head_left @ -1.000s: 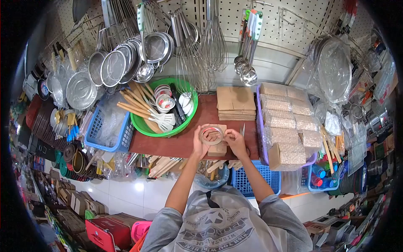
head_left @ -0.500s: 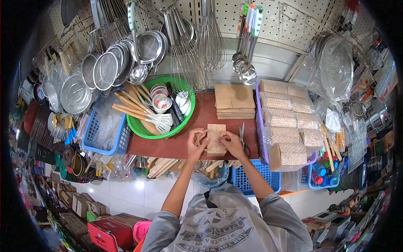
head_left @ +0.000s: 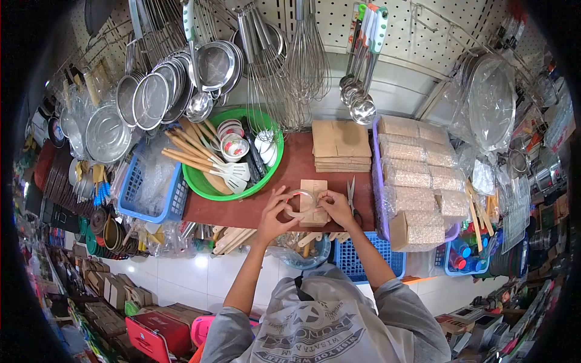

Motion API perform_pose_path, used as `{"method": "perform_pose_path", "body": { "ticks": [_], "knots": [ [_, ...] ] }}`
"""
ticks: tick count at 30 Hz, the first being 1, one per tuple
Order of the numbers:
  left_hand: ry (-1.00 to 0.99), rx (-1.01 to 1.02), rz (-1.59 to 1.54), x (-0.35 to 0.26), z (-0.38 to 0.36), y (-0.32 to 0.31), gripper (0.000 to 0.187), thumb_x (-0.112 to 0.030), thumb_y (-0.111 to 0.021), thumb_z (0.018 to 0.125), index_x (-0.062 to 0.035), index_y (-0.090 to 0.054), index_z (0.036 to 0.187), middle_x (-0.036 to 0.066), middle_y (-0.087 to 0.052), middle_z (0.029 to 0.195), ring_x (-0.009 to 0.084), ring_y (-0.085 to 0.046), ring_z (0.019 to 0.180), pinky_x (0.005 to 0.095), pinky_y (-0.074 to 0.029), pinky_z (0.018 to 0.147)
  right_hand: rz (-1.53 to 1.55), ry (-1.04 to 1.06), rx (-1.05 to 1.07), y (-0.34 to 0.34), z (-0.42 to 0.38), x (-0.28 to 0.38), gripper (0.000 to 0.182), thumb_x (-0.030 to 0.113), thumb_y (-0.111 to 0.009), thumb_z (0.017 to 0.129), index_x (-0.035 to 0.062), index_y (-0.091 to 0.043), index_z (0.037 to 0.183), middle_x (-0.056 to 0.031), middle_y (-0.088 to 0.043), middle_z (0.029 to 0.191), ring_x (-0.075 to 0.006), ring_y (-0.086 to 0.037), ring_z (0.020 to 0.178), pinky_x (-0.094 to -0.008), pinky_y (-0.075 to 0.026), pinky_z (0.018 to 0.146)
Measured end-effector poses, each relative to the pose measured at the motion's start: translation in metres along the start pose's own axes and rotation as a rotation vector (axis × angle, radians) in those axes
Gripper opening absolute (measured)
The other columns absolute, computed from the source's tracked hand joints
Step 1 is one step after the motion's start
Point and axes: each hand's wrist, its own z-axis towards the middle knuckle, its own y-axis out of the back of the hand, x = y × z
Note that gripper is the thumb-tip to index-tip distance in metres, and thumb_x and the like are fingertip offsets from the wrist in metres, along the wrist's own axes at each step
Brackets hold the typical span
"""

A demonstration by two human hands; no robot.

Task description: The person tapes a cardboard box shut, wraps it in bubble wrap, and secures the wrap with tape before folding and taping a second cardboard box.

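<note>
My left hand (head_left: pixel 275 216) curls round a roll of clear tape (head_left: pixel 313 198), thumb and fingers on its rim. The ring is held over the left part of a small brown cardboard box (head_left: pixel 313 185) on the red-brown tabletop. At the right side of the roll, my right hand (head_left: pixel 336 207) is closed in a pinch on what looks like the tape's loose end; the clear strip itself is hard to see. Just right of that hand lies a pair of scissors (head_left: pixel 351 196), blades pointing away from me. Part of the box is hidden behind the tape and fingers.
Flat brown cardboard pieces (head_left: pixel 341 140) are stacked behind the box. A purple crate (head_left: pixel 376 175) of bubble-wrapped boxes stands right; a green basin (head_left: pixel 192 189) of utensils and a blue basket (head_left: pixel 151 213) stand left. Whisks (head_left: pixel 308 60) and ladles (head_left: pixel 363 110) hang above.
The left hand has shifted slightly left with its fingers spread wider round the tape roll. The right hand stays pinched at nearly the same spot. The view has shifted a little.
</note>
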Motion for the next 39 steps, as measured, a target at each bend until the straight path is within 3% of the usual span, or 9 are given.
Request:
{"method": "perform_pose_path", "body": {
  "ticks": [3, 6, 9, 10, 13, 16, 19, 31, 39],
  "knots": [
    [0.083, -0.021, -0.102, -0.004, 0.007, -0.002, 0.034, -0.016, -0.085, 0.068, -0.0015, -0.057, 0.079, 0.013, -0.064, 0.107, 0.0318, -0.053, 0.122, 0.0428, -0.040, 0.104, 0.077, -0.062, 0.051, 0.003, 0.000, 0.003, 0.012, 0.009, -0.059, 0.093, -0.0010, -0.062, 0.099, -0.0093, -0.070, 0.086, -0.0163, -0.072, 0.079, -0.0210, -0.047, 0.043],
    [0.193, -0.067, -0.130, -0.015, 0.017, -0.005, 0.035, -0.016, -0.084, 0.069, -0.0022, -0.054, 0.080, 0.011, -0.059, 0.092, 0.0299, -0.057, 0.103, 0.0419, -0.045, 0.090, 0.106, -0.094, 0.078, 0.005, 0.002, 0.004, 0.013, 0.010, -0.058, 0.094, -0.0004, -0.062, 0.099, -0.0097, -0.070, 0.087, -0.0172, -0.073, 0.079, -0.0203, -0.046, 0.042],
    [0.220, -0.115, -0.093, -0.031, 0.031, -0.003, 0.036, -0.015, -0.084, 0.069, -0.0017, -0.053, 0.080, 0.009, -0.050, 0.080, 0.0297, -0.052, 0.084, 0.0415, -0.043, 0.077, 0.106, -0.096, 0.074, 0.005, 0.003, 0.007, 0.013, 0.011, -0.055, 0.095, 0.0000, -0.061, 0.098, -0.0095, -0.071, 0.088, -0.0170, -0.073, 0.079, -0.0195, -0.046, 0.042],
    [0.161, -0.104, -0.022, -0.023, 0.030, -0.007, 0.043, -0.022, -0.085, 0.068, -0.0027, -0.052, 0.087, 0.011, -0.048, 0.084, 0.0303, -0.048, 0.082, 0.0424, -0.041, 0.074, 0.105, -0.094, 0.070, 0.004, 0.002, 0.008, 0.013, 0.011, -0.054, 0.095, 0.0002, -0.060, 0.098, -0.0093, -0.071, 0.089, -0.0169, -0.073, 0.080, -0.0193, -0.046, 0.042],
    [0.146, -0.101, 0.144, -0.026, 0.030, -0.013, 0.056, -0.031, -0.087, 0.064, -0.0050, -0.051, 0.099, 0.015, -0.047, 0.094, 0.0328, -0.048, 0.089, 0.0434, -0.042, 0.077, 0.058, -0.116, 0.039, 0.003, 0.002, 0.008, 0.015, 0.014, -0.055, 0.096, 0.0007, -0.060, 0.098, -0.0089, -0.072, 0.087, -0.0157, -0.073, 0.078, -0.0191, -0.046, 0.042],
    [0.043, -0.145, 0.306, -0.023, 0.023, -0.024, 0.083, -0.040, -0.091, 0.055, -0.0071, -0.044, 0.114, 0.016, -0.044, 0.098, 0.0338, -0.046, 0.093, 0.0443, -0.043, 0.079, 0.077, -0.150, -0.005, 0.000, -0.001, 0.013, 0.016, 0.017, -0.055, 0.096, 0.0017, -0.061, 0.098, -0.0084, -0.072, 0.087, -0.0141, -0.073, 0.075, -0.0185, -0.044, 0.042],
    [0.089, -0.093, 0.392, -0.022, 0.016, -0.030, 0.091, -0.045, -0.092, 0.051, -0.0083, -0.041, 0.118, 0.018, -0.043, 0.100, 0.0360, -0.045, 0.096, 0.0467, -0.042, 0.084, 0.076, -0.148, -0.031, -0.002, -0.004, 0.016, 0.018, 0.017, -0.058, 0.094, 0.0003, -0.063, 0.099, -0.0089, -0.072, 0.087, -0.0151, -0.072, 0.075, -0.0187, -0.045, 0.044],
    [0.176, -0.009, 0.371, -0.028, 0.019, -0.016, 0.089, -0.048, -0.091, 0.049, -0.0075, -0.047, 0.115, 0.019, -0.042, 0.104, 0.0362, -0.043, 0.100, 0.0479, -0.038, 0.087, 0.193, -0.223, -0.087, -0.018, -0.007, 0.018, 0.018, 0.009, -0.056, 0.095, -0.0071, -0.060, 0.101, -0.0189, -0.071, 0.092, -0.0247, -0.073, 0.078, -0.0275, -0.059, 0.063],
    [0.160, 0.023, 0.402, -0.023, 0.016, -0.010, 0.086, -0.051, -0.089, 0.051, -0.0073, -0.052, 0.115, 0.018, -0.043, 0.105, 0.0365, -0.043, 0.100, 0.0476, -0.037, 0.086, 0.157, -0.167, -0.157, -0.031, -0.015, 0.021, 0.017, 0.007, -0.058, 0.094, -0.0088, -0.059, 0.100, -0.0200, -0.069, 0.093, -0.0254, -0.072, 0.079, -0.0301, -0.060, 0.064]
  ]
}}
